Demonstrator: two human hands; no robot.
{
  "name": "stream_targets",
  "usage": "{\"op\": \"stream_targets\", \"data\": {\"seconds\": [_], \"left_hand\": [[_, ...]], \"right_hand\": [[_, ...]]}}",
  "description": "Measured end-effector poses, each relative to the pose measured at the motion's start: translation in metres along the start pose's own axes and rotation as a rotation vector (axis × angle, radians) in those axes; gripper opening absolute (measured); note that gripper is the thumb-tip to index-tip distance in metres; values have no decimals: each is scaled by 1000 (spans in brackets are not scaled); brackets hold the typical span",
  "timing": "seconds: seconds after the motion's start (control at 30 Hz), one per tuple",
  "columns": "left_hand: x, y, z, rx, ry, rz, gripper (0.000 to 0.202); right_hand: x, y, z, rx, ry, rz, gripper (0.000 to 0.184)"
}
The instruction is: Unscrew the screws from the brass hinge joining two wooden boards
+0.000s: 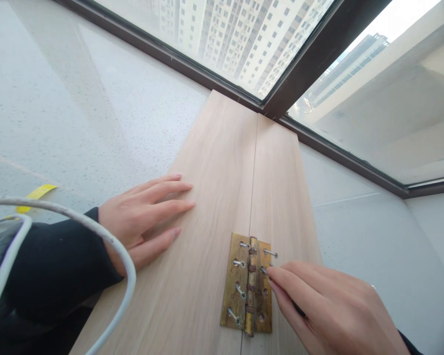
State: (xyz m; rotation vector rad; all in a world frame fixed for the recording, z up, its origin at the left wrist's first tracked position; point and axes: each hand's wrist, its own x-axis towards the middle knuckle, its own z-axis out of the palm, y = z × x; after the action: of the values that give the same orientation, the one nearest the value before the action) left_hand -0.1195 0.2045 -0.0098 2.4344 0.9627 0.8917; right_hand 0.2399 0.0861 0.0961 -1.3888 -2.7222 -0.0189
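A worn brass hinge [251, 283] lies unfolded on two pale wooden boards, its barrel close to the seam. Several screws stand loosely tilted in the left leaf's holes, and another screw [271, 253] sticks up from the top hole of the right leaf. My right hand [329, 305] pinches a screw [264, 270] at the second hole of that leaf; the fingertips cover part of it. The two lower holes there hold no screws. My left hand [144, 217] rests open, fingers spread, on the left edge of the wider board [207, 197].
A white cable [128, 266] loops over my left sleeve at lower left. Beyond it a yellow strip [37, 195] lies on the speckled white surface [77, 113]. A dark window frame [288, 93] borders the boards' far ends. The narrower board [281, 187] lies at right.
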Motion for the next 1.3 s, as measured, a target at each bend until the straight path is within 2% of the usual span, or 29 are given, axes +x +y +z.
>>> {"op": "stream_targets", "data": {"seconds": [0.1,0.23,0.37,0.6,0.83,1.07,1.3], "left_hand": [[0,0,-1,7,-15,1,44],[-1,1,-1,10,-10,0,43],[-1,1,0,23,2,12,42],[0,3,-1,32,-1,14,41],[0,3,0,28,4,4,41],[0,2,2,35,16,7,41],[2,4,0,22,-2,5,42]], "right_hand": [[-1,4,0,3,-25,-13,33],[9,6,-6,-15,-6,-38,50],[14,5,-8,6,-17,-53,55],[-1,2,5,58,-7,-11,34],[-2,9,7,108,-93,-11,33],[6,16,-4,57,-17,-73,46],[10,17,-1,94,-51,-53,42]]}}
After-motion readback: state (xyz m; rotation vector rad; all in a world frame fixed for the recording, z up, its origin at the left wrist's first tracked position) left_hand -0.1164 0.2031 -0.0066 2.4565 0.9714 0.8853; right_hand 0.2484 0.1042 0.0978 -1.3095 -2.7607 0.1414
